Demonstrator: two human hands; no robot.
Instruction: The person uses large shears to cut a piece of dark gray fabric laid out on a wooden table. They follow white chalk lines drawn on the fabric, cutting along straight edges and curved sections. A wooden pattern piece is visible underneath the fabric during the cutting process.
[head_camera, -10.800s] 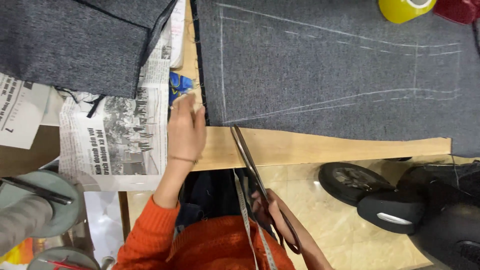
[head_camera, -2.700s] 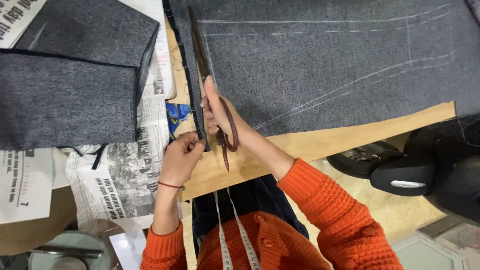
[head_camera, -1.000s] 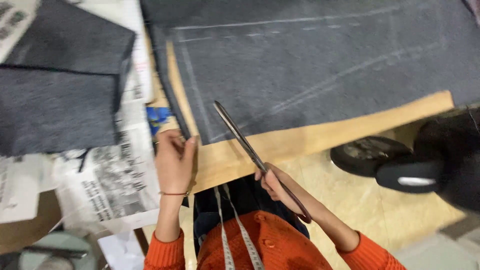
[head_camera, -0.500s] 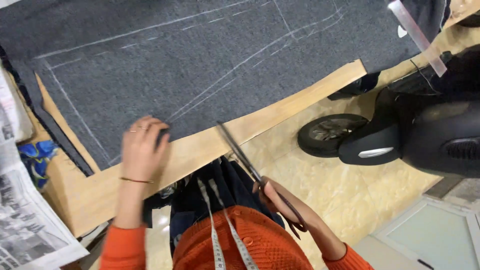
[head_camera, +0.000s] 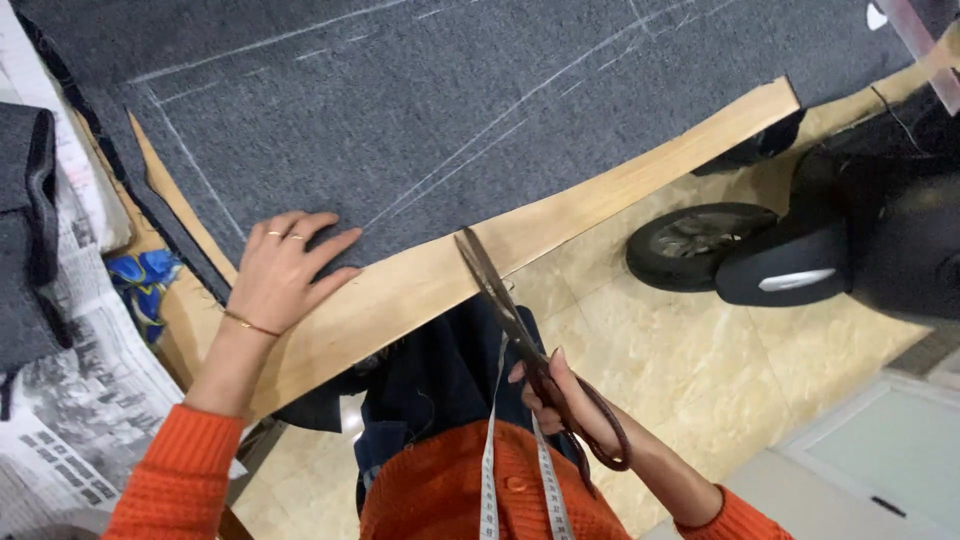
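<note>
Plainly, the left hand (head_camera: 283, 272) lay flat, fingers spread, on the grey cloth (head_camera: 480, 110) beside its edge. The right hand (head_camera: 575, 405) gripped long scissors (head_camera: 520, 325), blades closed, tips just beyond the left fingers; loosely pinned cloth could slip and the cut stray from the chalk line (head_camera: 480, 150).

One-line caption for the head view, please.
Left hand flat on chalk-marked grey cloth; right hand holds scissors at the table edge.

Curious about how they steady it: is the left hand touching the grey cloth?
Touching. The head view shows the left hand lying flat with its fingers on the grey cloth edge.
</note>
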